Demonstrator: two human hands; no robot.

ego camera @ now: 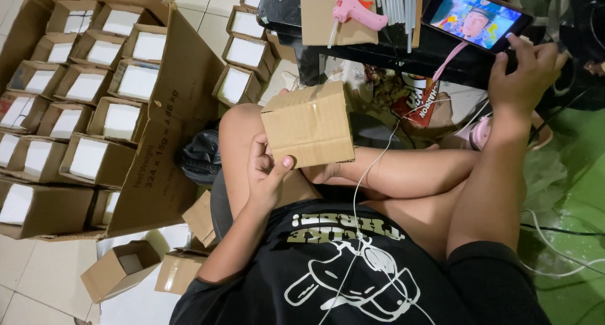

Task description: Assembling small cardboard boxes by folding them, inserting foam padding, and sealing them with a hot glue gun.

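My left hand (266, 168) grips a small folded cardboard box (309, 124) by its lower left corner, thumb on the front face, above my crossed legs. My right hand (524, 73) is raised at the upper right and touches the edge of a phone (476, 16) that stands propped and shows a bright picture. A white cable (364, 174) runs from my lap up toward the phone.
A large flat carton (170, 142) at left holds rows of small open boxes with white inserts (120, 120). Loose small boxes (120, 268) lie on the tiled floor. A pink glue gun (356, 11) rests on cardboard at the top. More boxes (244, 51) stand beside it.
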